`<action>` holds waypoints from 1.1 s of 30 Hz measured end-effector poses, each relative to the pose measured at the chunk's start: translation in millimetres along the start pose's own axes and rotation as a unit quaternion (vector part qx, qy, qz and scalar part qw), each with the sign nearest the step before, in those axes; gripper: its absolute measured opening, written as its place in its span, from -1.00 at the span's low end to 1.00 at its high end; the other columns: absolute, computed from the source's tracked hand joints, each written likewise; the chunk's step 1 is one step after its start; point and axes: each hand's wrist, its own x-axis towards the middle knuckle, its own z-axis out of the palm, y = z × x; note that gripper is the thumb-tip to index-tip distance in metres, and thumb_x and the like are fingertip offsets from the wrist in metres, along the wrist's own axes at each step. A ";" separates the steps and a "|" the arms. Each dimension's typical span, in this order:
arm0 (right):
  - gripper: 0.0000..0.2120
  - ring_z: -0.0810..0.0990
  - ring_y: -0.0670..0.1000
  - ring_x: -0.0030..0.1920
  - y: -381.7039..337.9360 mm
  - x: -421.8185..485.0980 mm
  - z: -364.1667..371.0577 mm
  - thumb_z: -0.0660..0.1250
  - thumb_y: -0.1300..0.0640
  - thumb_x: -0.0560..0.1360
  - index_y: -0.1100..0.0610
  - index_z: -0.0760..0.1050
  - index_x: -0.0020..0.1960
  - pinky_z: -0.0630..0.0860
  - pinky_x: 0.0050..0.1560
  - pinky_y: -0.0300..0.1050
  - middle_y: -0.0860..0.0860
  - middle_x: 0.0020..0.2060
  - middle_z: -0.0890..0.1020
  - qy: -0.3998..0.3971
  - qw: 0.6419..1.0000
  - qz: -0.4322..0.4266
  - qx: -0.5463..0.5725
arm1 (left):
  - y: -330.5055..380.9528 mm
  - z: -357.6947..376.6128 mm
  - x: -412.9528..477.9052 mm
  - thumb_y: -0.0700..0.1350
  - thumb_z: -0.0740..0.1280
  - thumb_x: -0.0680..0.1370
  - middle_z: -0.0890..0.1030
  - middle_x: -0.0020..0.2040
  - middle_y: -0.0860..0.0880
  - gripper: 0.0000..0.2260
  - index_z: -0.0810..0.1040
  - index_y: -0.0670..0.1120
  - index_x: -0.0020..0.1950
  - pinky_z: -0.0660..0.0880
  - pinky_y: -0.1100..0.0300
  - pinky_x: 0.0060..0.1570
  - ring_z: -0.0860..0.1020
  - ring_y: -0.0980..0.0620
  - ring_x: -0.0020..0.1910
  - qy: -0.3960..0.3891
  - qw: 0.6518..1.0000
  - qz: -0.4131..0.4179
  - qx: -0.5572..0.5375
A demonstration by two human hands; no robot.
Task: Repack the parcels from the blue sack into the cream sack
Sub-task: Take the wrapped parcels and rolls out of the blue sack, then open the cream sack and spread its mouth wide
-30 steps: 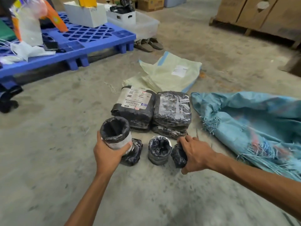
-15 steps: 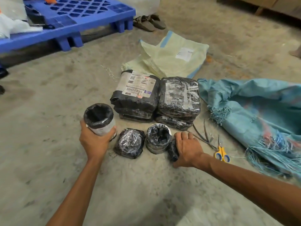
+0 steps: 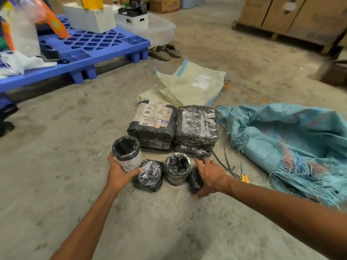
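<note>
Two lean bare forearms [image 3: 88, 222], bare left hand [image 3: 120, 172], bare right hand [image 3: 210, 175]

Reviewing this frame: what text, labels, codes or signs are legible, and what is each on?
"BAL17", preceded by what looks like "20": shipping label on the left black parcel, by a barcode; its other print is too small.
The white label on the pale yellow sack: blurred, unreadable.
The marking on the white box: blurred, unreadable.
The wrapped roll in the left hand: no legible print.
</note>
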 end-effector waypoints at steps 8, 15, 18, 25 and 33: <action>0.11 0.30 0.21 0.42 23.8 -26.0 -51.8 0.43 -0.33 0.38 0.12 -0.12 0.62 0.38 0.37 0.09 0.20 0.46 0.24 0.039 0.998 0.032 -0.022 | 95.9 -0.5 -36.1 -0.17 0.65 0.21 0.16 0.54 -0.14 0.17 -0.10 0.10 0.55 0.28 -0.15 0.43 0.19 -0.17 0.50 0.189 0.978 0.082 0.044; -0.43 0.50 0.19 0.28 63.5 -50.1 -102.4 0.30 -0.15 0.54 0.13 0.31 0.42 0.48 0.22 0.05 0.16 0.28 0.48 0.091 0.994 0.048 0.037 | 220.9 58.7 -37.8 -0.07 0.52 0.33 0.35 0.41 -0.06 -0.18 0.15 0.12 0.47 0.40 -0.10 0.29 0.30 -0.07 0.39 0.075 0.950 0.282 0.113; -0.43 0.50 0.20 0.27 76.9 -55.5 -121.8 0.31 -0.10 0.51 0.13 0.30 0.44 0.48 0.22 0.04 0.17 0.28 0.48 0.135 0.988 0.050 0.049 | 251.8 82.7 -16.4 -0.03 0.49 0.38 0.44 0.33 -0.09 -0.33 0.26 0.03 0.42 0.45 -0.05 0.19 0.37 -0.10 0.33 0.025 0.940 0.288 0.183; -0.47 0.50 0.18 0.26 72.9 -11.3 -177.3 0.28 0.01 0.51 0.10 0.33 0.45 0.53 0.18 0.10 0.13 0.30 0.49 0.236 0.965 0.001 0.116 | 277.3 67.5 56.6 -0.02 0.43 0.41 0.53 0.25 -0.07 -0.51 0.43 -0.05 0.32 0.49 0.02 0.08 0.48 -0.10 0.21 -0.002 0.917 0.254 0.307; -0.54 0.55 0.16 0.24 25.3 138.0 -221.5 0.24 0.22 0.50 0.11 0.46 0.40 0.55 0.21 0.02 0.11 0.27 0.58 0.215 0.962 -0.048 0.165 | 252.4 58.4 187.5 -0.06 0.36 0.49 0.57 0.26 -0.05 -0.69 0.53 -0.03 0.23 0.50 0.03 0.15 0.52 -0.04 0.21 -0.076 0.885 0.230 0.397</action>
